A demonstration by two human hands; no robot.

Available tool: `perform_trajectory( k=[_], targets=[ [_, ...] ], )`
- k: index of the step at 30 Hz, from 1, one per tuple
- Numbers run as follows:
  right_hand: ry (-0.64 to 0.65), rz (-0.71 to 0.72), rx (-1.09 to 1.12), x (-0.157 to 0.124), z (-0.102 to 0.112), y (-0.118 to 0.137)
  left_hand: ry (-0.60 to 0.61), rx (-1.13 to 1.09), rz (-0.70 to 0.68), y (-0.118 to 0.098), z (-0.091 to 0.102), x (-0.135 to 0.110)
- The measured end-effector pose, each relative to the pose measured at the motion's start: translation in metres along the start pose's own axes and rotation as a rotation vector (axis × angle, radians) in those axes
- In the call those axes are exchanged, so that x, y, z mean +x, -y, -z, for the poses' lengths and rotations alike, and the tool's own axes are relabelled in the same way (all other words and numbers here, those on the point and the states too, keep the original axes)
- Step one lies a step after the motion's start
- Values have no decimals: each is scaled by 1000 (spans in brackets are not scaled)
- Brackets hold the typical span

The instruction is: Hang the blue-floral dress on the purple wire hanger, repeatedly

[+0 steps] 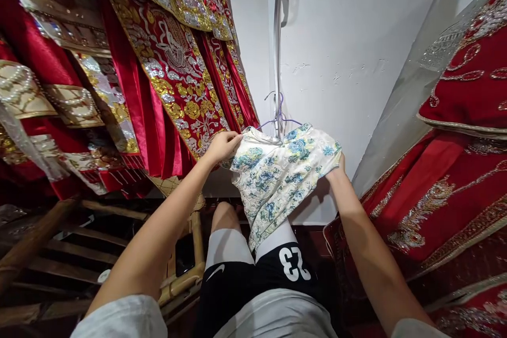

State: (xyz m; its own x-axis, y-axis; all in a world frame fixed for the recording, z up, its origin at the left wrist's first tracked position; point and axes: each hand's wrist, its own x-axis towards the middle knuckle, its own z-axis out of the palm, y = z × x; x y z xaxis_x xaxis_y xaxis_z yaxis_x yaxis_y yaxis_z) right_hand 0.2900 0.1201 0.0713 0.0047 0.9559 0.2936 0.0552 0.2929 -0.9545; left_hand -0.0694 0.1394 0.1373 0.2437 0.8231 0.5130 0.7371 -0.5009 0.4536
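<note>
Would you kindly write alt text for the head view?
A person's left hand grips one sleeve of a floral top on a purple hanger; the right hand, partly hidden, is at the other sleeve. Ornate red garments flank it.

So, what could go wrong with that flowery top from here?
Tugged too hard, the floral top, which seems to hang on the purple hanger, might slip off it. Also, the left fingers pinch the top close to the glittering red costume, so the fabric could perhaps catch on that decoration.
</note>
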Motion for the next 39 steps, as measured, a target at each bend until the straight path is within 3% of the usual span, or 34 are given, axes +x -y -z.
perform_trajectory(
  k=[2,5,8,10,13,15,18,20,24,27,30,33,36,39],
  targets=[
    [-92,18,116,-7,10,-2,-42,-49,73,11,-2,-13],
    [-210,39,292,-9,18,3,-256,-144,176,15,-16,-20],
    [-274,105,331,-1,22,13,-429,-333,338,0,-26,-5],
    [-281,159,317,4,23,19,-477,-426,356,-15,-23,12],
    [-258,176,308,1,21,22,-469,-323,134,-31,-7,28],
    [-253,147,333,-8,15,23,-380,-129,22,-34,2,28],
    [-242,78,406,-20,0,26,-171,133,-18,-29,2,17],
    [-206,46,438,-24,-8,30,-114,234,-43,-25,-7,9],
    [-118,79,386,-30,-14,38,-229,307,-78,-23,-22,0],
    [-138,91,380,-43,-15,48,-294,304,-114,-30,-23,2],
    [-149,85,419,-68,-21,64,-321,287,-175,-40,-19,10],
    [-68,72,531,-106,-35,78,-336,247,-231,-46,-20,15],
    [122,57,641,-144,-52,84,-362,174,-212,-42,-38,6],
    [266,89,629,-166,-74,79,-353,75,-199,-35,-72,-17]
  ],
)
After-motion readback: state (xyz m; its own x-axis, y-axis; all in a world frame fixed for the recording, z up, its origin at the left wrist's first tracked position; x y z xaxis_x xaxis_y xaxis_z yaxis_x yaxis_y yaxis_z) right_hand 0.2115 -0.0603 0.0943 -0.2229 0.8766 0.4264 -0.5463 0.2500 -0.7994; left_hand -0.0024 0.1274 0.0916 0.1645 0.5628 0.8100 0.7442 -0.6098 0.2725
